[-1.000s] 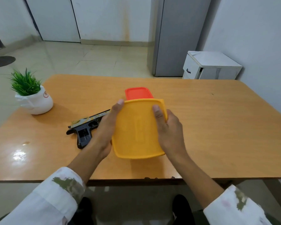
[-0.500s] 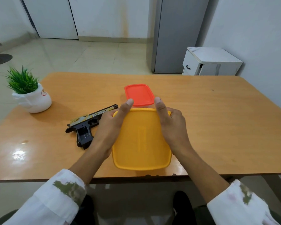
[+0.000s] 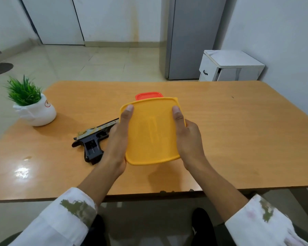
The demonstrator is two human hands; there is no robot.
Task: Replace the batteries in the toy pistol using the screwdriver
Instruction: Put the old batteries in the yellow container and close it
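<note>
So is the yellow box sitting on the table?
No, lifted: left hand and right hand grip the yellow box, with its shadow on the table below.

I hold the container [image 3: 151, 132] between my left grip [image 3: 117, 139] and right grip [image 3: 189, 139], above the near middle of the surface [image 3: 247, 139]. Just behind it lies a second container [image 3: 148, 95]. The toy pistol [image 3: 93, 141] lies left of my left grip, with the potted plant [image 3: 34, 107] farther left and back.

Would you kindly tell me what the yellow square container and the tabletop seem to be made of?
The yellow square container looks like moulded plastic, satin: even colour, rounded corners, faint raised ribs. The orange-brown table looks like wood-grain laminate, glossy: fine streaks, bright light reflection.
</note>
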